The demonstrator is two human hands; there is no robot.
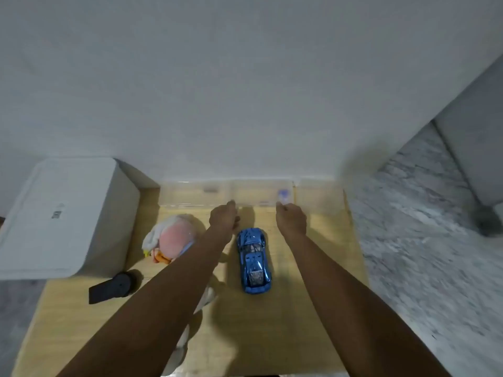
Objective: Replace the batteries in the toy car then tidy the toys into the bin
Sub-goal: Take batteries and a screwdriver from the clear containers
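Hands at frame centre, left (223, 217) and right (290, 219), reached the blurred clear plastic bin (217, 193); grip unclear; shiny blue toy car (253, 259) lay between forearms.

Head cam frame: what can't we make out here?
- Bin: clear and motion-blurred; contents unreadable.
- Left hand, right hand: fingertips blur at the bin's near wall; grip unclear.
- Plush toy: partly behind the left forearm.
- Car: battery hatch not visible.
- White box: label too small.

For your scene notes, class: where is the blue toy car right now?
In the head view, the blue toy car sits on the wooden table between both forearms, just right of the plush toy.
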